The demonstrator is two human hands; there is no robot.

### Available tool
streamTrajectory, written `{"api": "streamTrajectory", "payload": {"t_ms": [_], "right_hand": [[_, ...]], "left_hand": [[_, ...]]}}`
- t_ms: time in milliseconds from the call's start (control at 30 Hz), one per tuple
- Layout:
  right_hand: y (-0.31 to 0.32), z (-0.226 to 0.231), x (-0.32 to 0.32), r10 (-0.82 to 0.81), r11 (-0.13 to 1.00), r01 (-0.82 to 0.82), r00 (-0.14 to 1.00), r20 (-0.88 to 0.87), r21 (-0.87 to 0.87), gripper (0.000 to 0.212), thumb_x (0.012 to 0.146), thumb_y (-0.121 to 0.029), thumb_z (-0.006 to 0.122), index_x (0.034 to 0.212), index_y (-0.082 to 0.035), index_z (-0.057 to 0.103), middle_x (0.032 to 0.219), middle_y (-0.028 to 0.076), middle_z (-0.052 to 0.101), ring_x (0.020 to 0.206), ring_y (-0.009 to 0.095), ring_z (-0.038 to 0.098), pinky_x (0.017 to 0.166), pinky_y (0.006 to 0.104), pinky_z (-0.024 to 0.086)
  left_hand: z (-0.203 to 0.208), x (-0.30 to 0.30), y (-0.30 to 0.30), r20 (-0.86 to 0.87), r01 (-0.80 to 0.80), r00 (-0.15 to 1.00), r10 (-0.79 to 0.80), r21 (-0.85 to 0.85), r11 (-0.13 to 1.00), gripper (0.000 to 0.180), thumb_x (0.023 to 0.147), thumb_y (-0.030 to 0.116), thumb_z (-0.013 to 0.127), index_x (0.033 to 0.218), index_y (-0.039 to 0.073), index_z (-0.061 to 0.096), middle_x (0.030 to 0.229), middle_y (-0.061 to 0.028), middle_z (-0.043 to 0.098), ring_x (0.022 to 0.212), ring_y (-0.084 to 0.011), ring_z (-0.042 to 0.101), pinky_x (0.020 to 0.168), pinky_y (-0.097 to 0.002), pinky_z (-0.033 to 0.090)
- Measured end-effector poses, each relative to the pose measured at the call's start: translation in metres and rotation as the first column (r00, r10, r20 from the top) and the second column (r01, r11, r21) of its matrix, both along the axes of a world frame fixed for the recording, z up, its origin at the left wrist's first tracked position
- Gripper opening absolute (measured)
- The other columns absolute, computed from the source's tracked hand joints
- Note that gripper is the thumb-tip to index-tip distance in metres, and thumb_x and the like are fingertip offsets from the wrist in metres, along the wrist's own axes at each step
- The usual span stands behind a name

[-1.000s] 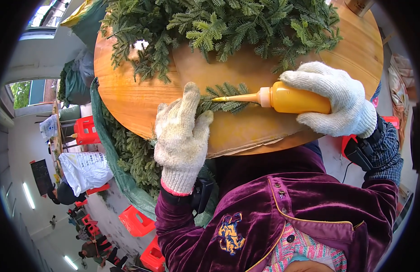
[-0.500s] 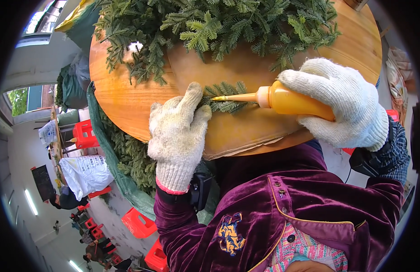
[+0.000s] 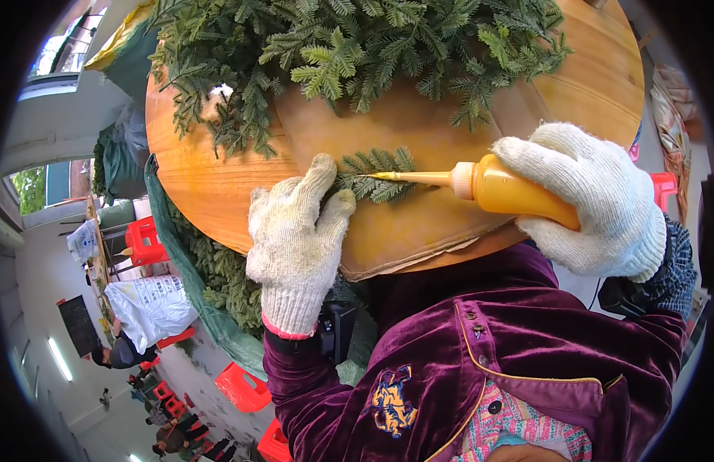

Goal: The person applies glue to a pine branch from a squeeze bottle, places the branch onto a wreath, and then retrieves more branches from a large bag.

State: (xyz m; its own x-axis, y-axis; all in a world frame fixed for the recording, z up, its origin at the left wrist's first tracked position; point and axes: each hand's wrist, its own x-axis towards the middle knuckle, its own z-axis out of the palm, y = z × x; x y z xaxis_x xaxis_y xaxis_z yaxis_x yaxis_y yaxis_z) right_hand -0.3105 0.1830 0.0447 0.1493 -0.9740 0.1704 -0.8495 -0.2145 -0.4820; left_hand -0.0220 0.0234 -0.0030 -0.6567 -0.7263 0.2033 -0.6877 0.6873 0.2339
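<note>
A small green fir sprig (image 3: 378,165) lies on the brown sheet (image 3: 403,239) over the round wooden table. In my left hand (image 3: 295,239), in a white knit glove, the thumb and forefinger grip the sprig's left end; the stem there is hidden. My right hand (image 3: 595,196), gloved alike, is wrapped round a squeeze bottle (image 3: 518,189) of orange-yellow liquid, tilted nearly level. Its long tapered nozzle points left, with the tip over the sprig close to my left fingers. Whether the tip touches the needles I cannot tell.
A heap of fir branches (image 3: 387,46) covers the table's far side. Left of the table (image 3: 195,200), a green sack (image 3: 218,323) holds more branches. Red stools (image 3: 241,387) stand on the floor, with a white sack (image 3: 149,308) and several people farther off at left.
The bottle nozzle has shifted slightly right and down with my right hand. My left hand keeps its grip on the sprig. The whole view has tilted a little.
</note>
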Motion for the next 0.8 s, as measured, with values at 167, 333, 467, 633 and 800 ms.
{"api": "streamTrajectory", "payload": {"t_ms": [167, 333, 467, 633, 800], "right_hand": [[0.008, 0.002, 0.003, -0.025, 1.000, 0.025, 0.999, 0.030, 0.017, 0.068, 0.065, -0.002, 0.081, 0.130, -0.005, 0.064, 0.104, 0.018, 0.066, 0.085, 0.036, 0.070, 0.073, 0.0416, 0.058], [0.017, 0.001, 0.004, -0.079, 0.996, 0.078, 0.996, 0.028, 0.047, 0.068, 0.065, -0.003, 0.081, 0.130, -0.004, 0.064, 0.103, 0.018, 0.066, 0.087, 0.037, 0.069, 0.076, 0.0416, 0.057], [0.023, 0.001, 0.002, -0.095, 0.995, 0.094, 0.995, 0.017, 0.043, 0.068, 0.065, -0.004, 0.082, 0.131, -0.003, 0.063, 0.105, 0.019, 0.066, 0.090, 0.038, 0.069, 0.078, 0.0418, 0.057], [0.029, -0.005, 0.002, -0.111, 0.992, 0.108, 0.993, 0.040, 0.060, 0.068, 0.066, -0.005, 0.082, 0.131, -0.002, 0.063, 0.109, 0.020, 0.065, 0.094, 0.039, 0.068, 0.081, 0.0418, 0.056], [0.036, -0.009, 0.001, -0.131, 0.990, 0.128, 0.991, 0.038, 0.062, 0.069, 0.065, -0.006, 0.082, 0.132, -0.002, 0.062, 0.109, 0.021, 0.065, 0.094, 0.039, 0.068, 0.081, 0.0420, 0.056]], "left_hand": [[0.002, -0.003, 0.004, 0.039, -0.039, 0.998, 0.039, 0.001, 0.999, 0.041, 0.085, 0.026, 0.079, 0.122, 0.009, 0.072, 0.097, -0.0096, 0.074, 0.096, -0.0293, 0.068, 0.107, -0.0567, 0.041], [0.004, -0.005, 0.007, 0.050, -0.052, 0.997, 0.052, 0.009, 0.999, 0.041, 0.086, 0.026, 0.078, 0.122, 0.009, 0.072, 0.097, -0.0087, 0.074, 0.095, -0.0289, 0.068, 0.106, -0.0564, 0.041], [0.004, -0.004, 0.007, 0.077, -0.065, 0.995, 0.064, 0.009, 0.998, 0.040, 0.086, 0.026, 0.078, 0.122, 0.009, 0.073, 0.097, -0.0085, 0.074, 0.094, -0.0288, 0.069, 0.107, -0.0559, 0.041], [0.001, 0.000, 0.006, 0.074, -0.079, 0.994, 0.078, 0.003, 0.997, 0.040, 0.086, 0.026, 0.078, 0.122, 0.009, 0.072, 0.095, -0.0100, 0.074, 0.092, -0.0298, 0.069, 0.108, -0.0543, 0.041], [-0.003, 0.003, 0.003, 0.065, -0.057, 0.996, 0.058, -0.027, 0.998, 0.041, 0.087, 0.026, 0.077, 0.124, 0.009, 0.072, 0.094, -0.0125, 0.073, 0.090, -0.0313, 0.068, 0.106, -0.0525, 0.043]]}}
